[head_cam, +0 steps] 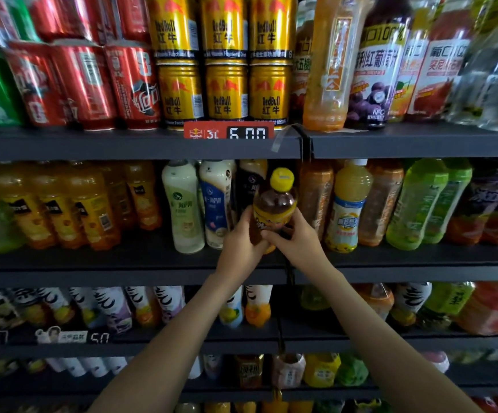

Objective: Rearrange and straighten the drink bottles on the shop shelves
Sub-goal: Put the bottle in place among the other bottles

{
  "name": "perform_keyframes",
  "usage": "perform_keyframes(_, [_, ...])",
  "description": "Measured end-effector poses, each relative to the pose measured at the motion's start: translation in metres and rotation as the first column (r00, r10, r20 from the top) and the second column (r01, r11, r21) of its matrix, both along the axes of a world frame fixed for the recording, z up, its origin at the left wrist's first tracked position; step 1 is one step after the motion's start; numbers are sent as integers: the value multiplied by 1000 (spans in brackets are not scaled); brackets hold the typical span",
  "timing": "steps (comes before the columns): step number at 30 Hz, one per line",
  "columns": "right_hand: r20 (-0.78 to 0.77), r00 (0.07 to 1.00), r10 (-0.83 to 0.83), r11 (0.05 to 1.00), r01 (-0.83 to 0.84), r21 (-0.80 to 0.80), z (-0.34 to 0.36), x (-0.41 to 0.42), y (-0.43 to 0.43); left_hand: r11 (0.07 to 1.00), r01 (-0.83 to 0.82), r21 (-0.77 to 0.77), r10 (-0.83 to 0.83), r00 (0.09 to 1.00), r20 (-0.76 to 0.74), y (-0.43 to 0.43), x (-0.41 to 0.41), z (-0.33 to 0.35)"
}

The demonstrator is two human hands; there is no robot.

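- Here, matt dark grey shelves (122, 146) run across the head view, tier over tier, packed with drinks.
- Glossy gold cans (226, 92) stand stacked two high beside red cans (92, 84) on the top tier.
- The brown bottle (274, 205), clear plastic with yellow cap and label, is nearly upright in front of the middle tier, left hand (238, 242) and right hand (296, 239) both curled round its lower body.

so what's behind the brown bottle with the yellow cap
A dark-labelled bottle stands just behind the yellow-capped brown bottle; that bottle and the left hand hide most of it and anything deeper.
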State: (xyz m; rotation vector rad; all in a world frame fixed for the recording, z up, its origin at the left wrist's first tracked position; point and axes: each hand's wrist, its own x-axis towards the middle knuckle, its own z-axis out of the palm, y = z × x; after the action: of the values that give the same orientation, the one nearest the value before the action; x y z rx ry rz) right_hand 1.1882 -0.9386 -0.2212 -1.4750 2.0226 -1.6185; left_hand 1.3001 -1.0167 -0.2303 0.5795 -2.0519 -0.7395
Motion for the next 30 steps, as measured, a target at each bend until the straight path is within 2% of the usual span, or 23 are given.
perform_keyframes(5, [66,995,-74,985,83,-149,-8,11,24,993,97,-59,-100,994,-44,13,8,-13])
perform_keyframes(8, [46,993,-108,977,115,-179,-7,8,45,990,141,-14,-142,986,-93,31,2,-16])
perform_keyframes(11, [50,986,-156,966,163,-200,0,-8,71,977,209,-47,-212,972,-102,54,-17,-6])
perform_keyframes(16, [199,969,-148,952,194,-236,1,-58,130,963,231,-142,-246,964,-100,105,-62,-1])
perform_keyframes(20, [280,950,-138,948,209,-240,3,-114,200,987,160,11,-155,970,-186,151,-95,-13])
perform_keyframes(22, [336,935,-113,950,201,-240,4,-144,232,990,94,103,-77,985,-154,165,-116,-20])
perform_keyframes(25, [389,907,-162,939,263,-223,5,-184,267,978,20,210,3,994,-107,184,-145,-18])
perform_keyframes(30, [405,870,-281,923,361,-135,-4,-219,302,970,-26,241,26,1000,4,211,-166,-15])
